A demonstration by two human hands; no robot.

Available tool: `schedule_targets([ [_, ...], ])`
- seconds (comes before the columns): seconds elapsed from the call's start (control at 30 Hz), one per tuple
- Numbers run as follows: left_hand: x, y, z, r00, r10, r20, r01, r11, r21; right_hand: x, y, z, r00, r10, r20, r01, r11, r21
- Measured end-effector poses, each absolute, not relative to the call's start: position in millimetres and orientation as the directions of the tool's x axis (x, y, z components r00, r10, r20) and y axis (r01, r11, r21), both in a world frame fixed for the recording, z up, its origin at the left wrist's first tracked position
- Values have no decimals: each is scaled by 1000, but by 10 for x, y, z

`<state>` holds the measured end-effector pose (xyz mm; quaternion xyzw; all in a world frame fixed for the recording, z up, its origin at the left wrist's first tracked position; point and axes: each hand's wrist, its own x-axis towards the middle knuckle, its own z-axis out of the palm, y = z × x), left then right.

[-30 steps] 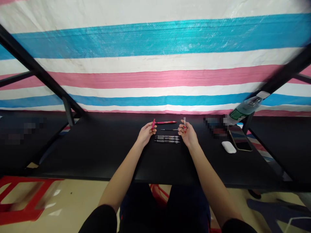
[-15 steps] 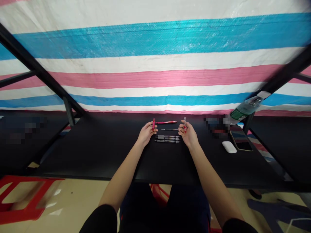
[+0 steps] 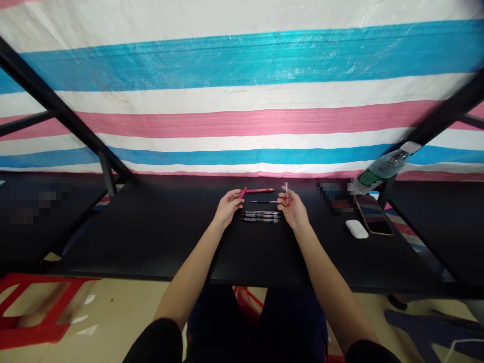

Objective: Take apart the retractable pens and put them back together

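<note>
My left hand (image 3: 227, 207) pinches a short red pen barrel part (image 3: 243, 192), tilted up to the right. In my right hand (image 3: 293, 209) is a clear pen barrel part (image 3: 286, 191) with red at its lower end, held nearly upright. Between the hands a whole red pen (image 3: 260, 190) lies flat at the back. Nearer me lies a thin pen refill (image 3: 263, 202), its right end close to my right fingers. Closest to me, several grey and clear pens (image 3: 260, 217) lie side by side on the black table (image 3: 159, 227).
At the right stand a tilted water bottle (image 3: 381, 169), a phone (image 3: 374, 214) and a white earbud case (image 3: 357, 229). Black metal bars (image 3: 71, 118) slope up on both sides. A striped plastic sheet (image 3: 242, 96) hangs behind the table. A red stool (image 3: 45, 307) is at lower left.
The red barrel part in my left hand has tipped from upright to leaning right, and my left fingers shifted slightly. My right hand and its clear part have barely moved.
</note>
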<state>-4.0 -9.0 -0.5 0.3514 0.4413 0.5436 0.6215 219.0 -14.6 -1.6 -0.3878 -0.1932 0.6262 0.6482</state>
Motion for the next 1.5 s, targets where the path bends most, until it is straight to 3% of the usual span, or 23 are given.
schedule_targets([
  [0.33, -33, -78, -15, -11, 988, -156, -356, 142, 923, 2167, -175, -75, 159, 978, -135, -572, -20, -820],
  [0.67, -43, -102, 12, 3, 990, -142, -355, 134, 925, 2173, -150, -101, 144, 981, -129, -515, -38, -857],
  [0.8, -43, -96, 5, 3, 989, -147, -367, 138, 920, 2211, -114, -197, 296, 952, -75, -302, 19, -953],
  [0.9, -41, -87, -10, -5, 990, -144, -374, 131, 918, 2269, -98, -268, 408, 912, 50, 25, 43, -999],
  [1.0, -45, -71, -39, -30, 990, -140, -371, 119, 921, 2326, -102, -303, 443, 876, 191, 381, 9, -924],
  [1.1, -52, -56, -63, -43, 990, -131, -360, 107, 927, 2351, -118, -318, 408, 869, 280, 591, -17, -806],
  [1.33, -42, -62, -56, -52, 991, -122, -328, 98, 940, 2334, -139, -406, 290, 871, 397, 833, -26, -552],
  [1.5, -45, -62, -70, -43, 994, -96, -274, 80, 958, 2332, -134, -417, 261, 873, 412, 853, -9, -521],
])
